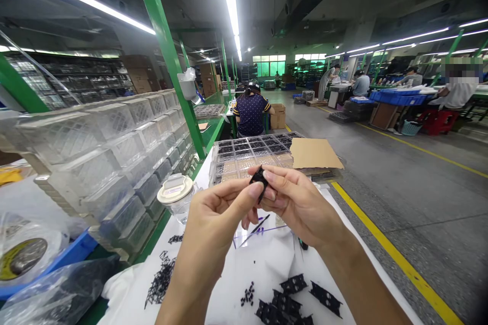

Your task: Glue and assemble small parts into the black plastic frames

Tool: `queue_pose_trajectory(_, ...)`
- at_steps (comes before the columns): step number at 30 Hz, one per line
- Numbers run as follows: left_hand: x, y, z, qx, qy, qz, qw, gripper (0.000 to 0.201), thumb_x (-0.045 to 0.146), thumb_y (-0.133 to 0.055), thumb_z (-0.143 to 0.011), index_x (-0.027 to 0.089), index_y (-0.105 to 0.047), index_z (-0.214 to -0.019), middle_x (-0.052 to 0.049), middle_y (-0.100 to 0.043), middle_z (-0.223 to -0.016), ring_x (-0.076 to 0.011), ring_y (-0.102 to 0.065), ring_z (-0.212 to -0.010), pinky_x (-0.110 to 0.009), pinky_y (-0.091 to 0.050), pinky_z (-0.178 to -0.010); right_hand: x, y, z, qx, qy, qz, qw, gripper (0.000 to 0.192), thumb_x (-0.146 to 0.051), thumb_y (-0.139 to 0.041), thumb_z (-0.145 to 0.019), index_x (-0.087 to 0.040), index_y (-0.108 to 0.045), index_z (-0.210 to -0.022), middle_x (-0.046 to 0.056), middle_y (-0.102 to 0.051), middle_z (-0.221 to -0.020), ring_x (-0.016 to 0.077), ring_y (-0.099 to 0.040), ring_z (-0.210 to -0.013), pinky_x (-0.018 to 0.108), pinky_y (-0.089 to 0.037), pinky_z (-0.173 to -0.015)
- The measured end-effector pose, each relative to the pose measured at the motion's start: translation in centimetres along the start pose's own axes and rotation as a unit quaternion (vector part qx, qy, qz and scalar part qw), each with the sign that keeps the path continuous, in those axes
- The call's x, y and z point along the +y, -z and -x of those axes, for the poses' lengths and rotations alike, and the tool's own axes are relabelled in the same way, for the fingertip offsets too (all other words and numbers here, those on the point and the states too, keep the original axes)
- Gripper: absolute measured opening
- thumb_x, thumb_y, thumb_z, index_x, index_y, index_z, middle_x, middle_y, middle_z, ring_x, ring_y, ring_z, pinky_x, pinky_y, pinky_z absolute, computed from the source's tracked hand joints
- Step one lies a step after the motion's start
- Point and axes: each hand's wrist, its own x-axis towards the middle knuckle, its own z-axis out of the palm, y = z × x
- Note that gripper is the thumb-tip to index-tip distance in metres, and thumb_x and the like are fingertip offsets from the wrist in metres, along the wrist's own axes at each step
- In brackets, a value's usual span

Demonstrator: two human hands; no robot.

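Both hands meet above the white work surface, pinching one small black plastic part (258,179) between them. My left hand (221,208) grips it from the left with thumb and fingers, and my right hand (295,200) from the right. Fingertips cover much of the part, so its full shape is hidden. Below my right hand lie several flat black plastic pieces (282,305) with holes. Tiny black bits (247,294) are scattered to their left. Farther left is a heap of thin black frames (160,279). A tweezer-like pointed tool (256,230) lies beneath the hands.
A compartmented clear tray (251,150) with black parts stands ahead, cardboard (316,153) on its right. A lidded clear cup (177,194) is at left. Stacked clear drawers (110,162) and a green post (168,51) line the left side. A person (251,110) sits ahead.
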Motion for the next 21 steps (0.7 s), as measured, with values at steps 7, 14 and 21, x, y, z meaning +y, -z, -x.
queue_pose_trajectory(7, 0.07, -0.03, -0.08, -0.006, -0.001, 0.001, 1.0, 0.028, 0.048, -0.085, -0.082, 0.021, -0.085, -0.092, 0.003, -0.064, -0.057, -0.0078, -0.051, -0.057, -0.015, -0.042, -0.054, 0.04, -0.07, 0.05, 0.0, 0.003, 0.0, 1.0, 0.027, -0.034, -0.067, -0.097, -0.012, -0.073, -0.11, -0.003, -0.048, -0.068, 0.012, -0.047, -0.061, 0.032, -0.042, -0.065)
queue_pose_trajectory(14, 0.08, -0.02, -0.03, -0.009, -0.002, 0.003, 1.0, 0.027, 0.047, -0.085, -0.083, 0.021, -0.085, -0.092, 0.003, -0.064, -0.058, -0.0085, -0.052, -0.058, -0.016, -0.042, -0.054, 0.08, -0.09, 0.14, -0.004, 0.005, -0.007, 1.0, 0.024, -0.033, -0.066, -0.099, -0.012, -0.073, -0.11, -0.004, -0.047, -0.068, 0.0116, -0.046, -0.06, 0.032, -0.042, -0.065)
queue_pose_trajectory(21, 0.15, 0.0, 0.01, -0.011, -0.002, 0.007, 1.0, 0.029, 0.047, -0.085, -0.082, 0.02, -0.085, -0.093, 0.002, -0.065, -0.058, -0.0094, -0.053, -0.058, -0.017, -0.042, -0.054, -0.04, -0.18, 0.05, -0.003, 0.001, -0.004, 1.0, 0.026, -0.036, -0.069, -0.097, -0.013, -0.073, -0.109, -0.004, -0.047, -0.068, 0.0118, -0.047, -0.061, 0.032, -0.043, -0.065)
